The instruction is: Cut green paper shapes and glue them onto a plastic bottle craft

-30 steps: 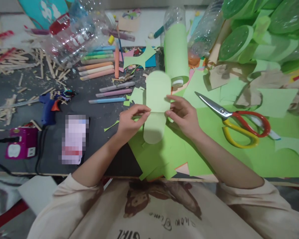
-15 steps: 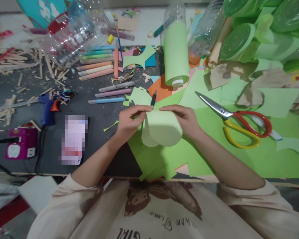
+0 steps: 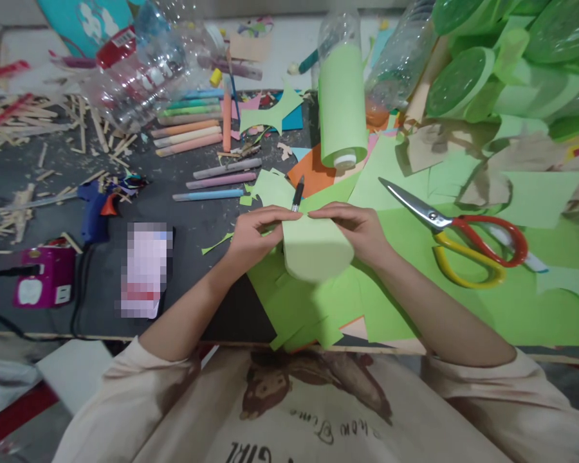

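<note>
Paper (image 3: 316,251), pale green, looks doubled over above the green sheet (image 3: 395,308); my left grip (image 3: 289,223) and right grip (image 3: 323,220) both pinch its far edge. I judge this folding; next calls for matching edges, then creasing firmly.

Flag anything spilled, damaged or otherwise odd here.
Yes: wooden sticks lie strewn at jumbled angles on the left, and the brown paper at right is crumpled. The folded pale-green paper being held shows no visible damage.
</note>
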The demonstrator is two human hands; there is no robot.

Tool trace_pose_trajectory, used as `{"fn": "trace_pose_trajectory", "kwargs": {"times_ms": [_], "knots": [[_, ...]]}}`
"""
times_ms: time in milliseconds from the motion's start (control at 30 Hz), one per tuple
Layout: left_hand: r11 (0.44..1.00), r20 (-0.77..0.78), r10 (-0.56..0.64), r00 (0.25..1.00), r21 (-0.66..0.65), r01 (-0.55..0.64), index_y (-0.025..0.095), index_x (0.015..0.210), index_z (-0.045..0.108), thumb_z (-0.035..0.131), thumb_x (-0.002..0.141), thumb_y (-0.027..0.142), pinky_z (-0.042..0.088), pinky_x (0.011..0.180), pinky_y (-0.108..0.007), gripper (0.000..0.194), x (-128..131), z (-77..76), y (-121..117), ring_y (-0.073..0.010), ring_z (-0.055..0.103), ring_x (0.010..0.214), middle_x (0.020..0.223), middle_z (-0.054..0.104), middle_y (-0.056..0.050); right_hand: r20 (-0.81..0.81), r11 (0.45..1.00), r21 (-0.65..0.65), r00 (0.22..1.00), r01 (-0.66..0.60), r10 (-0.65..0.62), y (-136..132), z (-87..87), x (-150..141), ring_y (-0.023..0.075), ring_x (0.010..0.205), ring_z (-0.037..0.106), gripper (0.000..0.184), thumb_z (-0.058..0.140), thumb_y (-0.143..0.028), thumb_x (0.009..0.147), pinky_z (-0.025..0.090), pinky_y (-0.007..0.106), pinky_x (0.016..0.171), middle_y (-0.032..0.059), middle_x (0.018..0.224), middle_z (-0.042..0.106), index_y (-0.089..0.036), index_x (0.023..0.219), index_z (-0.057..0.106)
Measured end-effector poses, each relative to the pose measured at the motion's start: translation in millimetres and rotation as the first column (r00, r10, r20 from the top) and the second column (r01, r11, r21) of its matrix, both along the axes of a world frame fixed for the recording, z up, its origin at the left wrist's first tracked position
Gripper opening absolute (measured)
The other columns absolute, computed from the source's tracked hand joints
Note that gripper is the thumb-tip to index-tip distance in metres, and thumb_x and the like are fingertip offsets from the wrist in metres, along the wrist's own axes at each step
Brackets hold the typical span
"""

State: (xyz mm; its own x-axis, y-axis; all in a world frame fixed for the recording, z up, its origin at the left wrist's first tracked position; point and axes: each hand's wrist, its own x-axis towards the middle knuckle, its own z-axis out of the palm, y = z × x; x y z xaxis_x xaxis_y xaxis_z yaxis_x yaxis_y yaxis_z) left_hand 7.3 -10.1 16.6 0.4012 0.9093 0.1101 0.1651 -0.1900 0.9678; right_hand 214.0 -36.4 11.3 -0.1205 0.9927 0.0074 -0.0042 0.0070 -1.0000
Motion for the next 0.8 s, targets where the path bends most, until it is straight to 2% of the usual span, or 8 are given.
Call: {"fn": "trace_pose_trajectory", "kwargs": {"times_ms": [133, 267, 367, 500, 567, 667, 733, 800], "knots": [[0.997, 0.022, 0.043, 0.999, -0.072, -0.041, 0.018, 0.103, 0.070, 0.061, 0.083, 0.027, 0.057, 0.077, -0.025, 0.023, 1.9, -5.7, -0.8, -0.0160, 0.071, 0.087, 0.097, 0.076, -0.006, 0.058, 0.991, -0.089, 0.994, 0.100, -0.095, -0.1, 3.1, -2.4, 0.0143, 0.061, 0.059, 0.037, 0.075, -0.058, 0.071, 0.050, 0.030, 0.057, 0.0014, 0.066, 0.069, -0.022, 0.069, 0.076], [0.993, 0.062, 0.118, 0.991, -0.016, -0.117, 0.023, 0.119, 0.058, 0.065, 0.081, 0.031, 0.054, 0.067, -0.020, 0.040, 4.0, -11.2, -1.6, -0.0158, 0.068, 0.096, 0.107, 0.069, -0.006, 0.050, 0.984, -0.129, 0.992, 0.125, -0.120, 0.3, 8.1, -4.4, 0.0111, 0.049, 0.050, 0.041, 0.075, -0.060, 0.071, 0.045, 0.026, 0.048, -0.0025, 0.051, 0.058, -0.020, 0.061, 0.069], [0.995, 0.024, 0.098, 0.995, 0.032, -0.099, 0.024, 0.113, 0.063, 0.065, 0.082, 0.034, 0.052, 0.061, -0.019, 0.032, 4.1, -9.8, -4.0, -0.0144, 0.066, 0.091, 0.119, 0.063, -0.008, 0.036, 0.981, -0.139, 0.991, 0.136, -0.132, -0.2, 8.2, -5.6, 0.0109, 0.048, 0.050, 0.042, 0.075, -0.062, 0.069, 0.045, 0.026, 0.047, -0.0027, 0.053, 0.059, -0.020, 0.065, 0.070], [0.999, -0.093, -0.048, 0.995, 0.018, 0.050, 0.024, 0.105, 0.071, 0.064, 0.086, 0.034, 0.038, 0.043, -0.019, 0.023, 3.0, -2.9, -7.4, -0.0028, 0.039, 0.047, 0.098, 0.064, -0.004, 0.057, 0.990, -0.118, 0.996, 0.079, -0.072, -0.7, 3.1, -5.9, 0.0110, 0.051, 0.051, 0.041, 0.073, -0.061, 0.071, 0.046, 0.027, 0.050, -0.0020, 0.059, 0.063, -0.020, 0.071, 0.072], [0.998, -0.091, -0.064, 0.994, -0.016, 0.063, 0.025, 0.108, 0.071, 0.064, 0.086, 0.032, 0.032, 0.039, -0.019, 0.025, 2.9, -0.5, -7.8, -0.0014, 0.027, 0.042, 0.094, 0.065, -0.003, 0.076, 0.993, -0.100, 0.996, 0.063, -0.056, 0.2, 4.2, -4.2, 0.0121, 0.056, 0.055, 0.039, 0.071, -0.061, 0.074, 0.049, 0.028, 0.054, -0.0013, 0.065, 0.065, -0.021, 0.078, 0.071], [0.996, -0.062, -0.035, 0.998, -0.079, 0.030, 0.025, 0.112, 0.071, 0.063, 0.083, 0.026, 0.031, 0.040, -0.018, 0.030, 2.4, 0.1, -6.5, -0.0015, 0.024, 0.044, 0.106, 0.068, -0.004, 0.205, 0.996, -0.059, 0.977, 0.068, -0.054, -0.4, 22.0, 6.0, 0.0146, 0.066, 0.061, 0.030, 0.067, -0.054, 0.082, 0.053, 0.031, 0.064, 0.0001, 0.077, 0.068, -0.024, 0.086, 0.066], [0.996, -0.060, -0.015, 0.998, -0.091, 0.009, 0.025, 0.113, 0.071, 0.062, 0.081, 0.024, 0.031, 0.041, -0.018, 0.032, 1.5, -1.0, -4.9, -0.0016, 0.023, 0.045, 0.112, 0.068, -0.005, 0.426, 0.997, 0.028, 0.901, 0.071, -0.076, -6.6, 44.3, 22.0, 0.0173, 0.073, 0.064, 0.025, 0.062, -0.048, 0.087, 0.053, 0.032, 0.069, 0.0017, 0.078, 0.067, -0.024, 0.080, 0.062], [0.996, -0.060, 0.002, 0.998, -0.084, -0.007, 0.025, 0.113, 0.071, 0.062, 0.081, 0.023, 0.031, 0.041, -0.018, 0.034, 0.4, -2.0, -3.5, -0.0014, 0.024, 0.045, 0.115, 0.068, -0.005, 0.681, 0.990, 0.134, 0.721, 0.051, -0.129, -19.6, 67.0, 48.0, 0.0209, 0.082, 0.066, 0.025, 0.054, -0.045, 0.092, 0.052, 0.035, 0.075, 0.0054, 0.086, 0.070, -0.024, 0.080, 0.061]]}}
